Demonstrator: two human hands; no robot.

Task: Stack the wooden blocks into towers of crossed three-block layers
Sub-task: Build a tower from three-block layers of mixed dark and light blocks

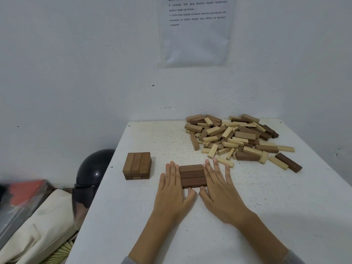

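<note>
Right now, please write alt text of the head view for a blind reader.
The left grip and right grip, flat bare hands, press the sides of a layer of three dark brown wooden blocks on a white table. A short brown wooden tower stands left; mixed loose blocks are heaped rear-right.

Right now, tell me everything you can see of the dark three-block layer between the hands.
The dark layer is three dark brown wooden blocks lying flat side by side, running left to right, one block high. It sits on the white table. The left hand presses its left end and the right hand its right end with straight fingers; both thumbs lie at the near edge.
</note>
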